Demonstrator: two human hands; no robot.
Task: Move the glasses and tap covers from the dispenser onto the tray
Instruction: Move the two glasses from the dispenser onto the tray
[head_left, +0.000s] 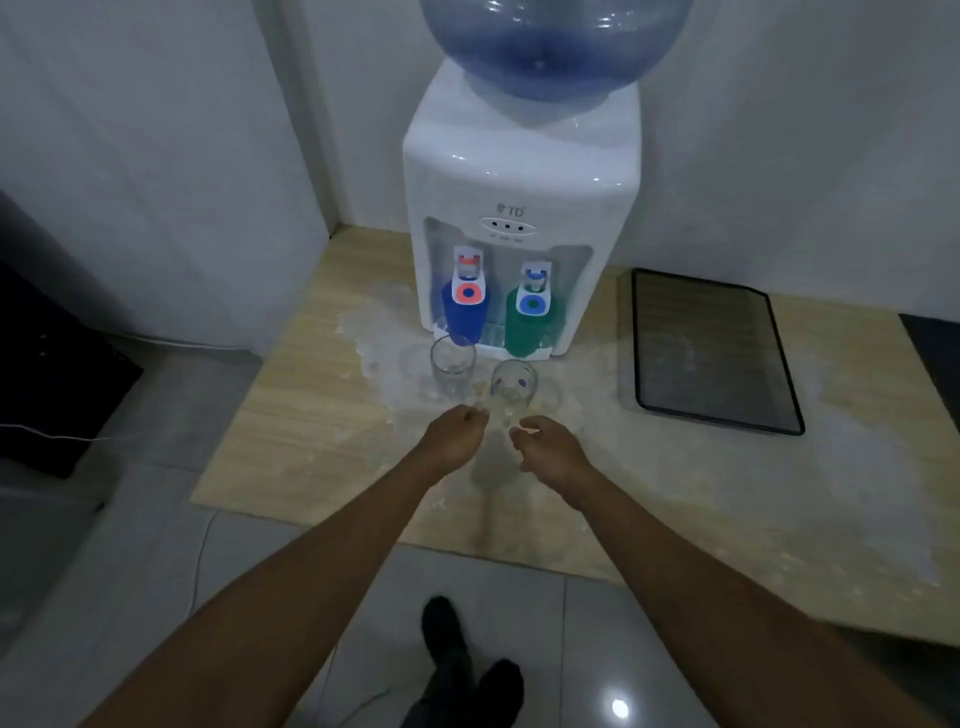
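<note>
A white water dispenser (519, 171) stands on a low wooden table (322, 447). A blue tap cover (464, 314) hangs under its left tap and a green tap cover (530, 322) under the right. A plain clear glass (453, 360) stands in front of the blue cover. Beside it, a clear glass with blue dots (512, 383) leans slightly. My left hand (457, 436) and my right hand (550, 449) press its lower part from either side with curled fingers. The dark rectangular tray (644, 358) lies flat to the right of the dispenser, with nothing on it.
A large blue water bottle (553, 41) tops the dispenser. White walls close in behind and to the left. A dark cabinet (47, 374) with a white cable sits at the left. Tiled floor and my shoes (467, 670) are below the table's front edge.
</note>
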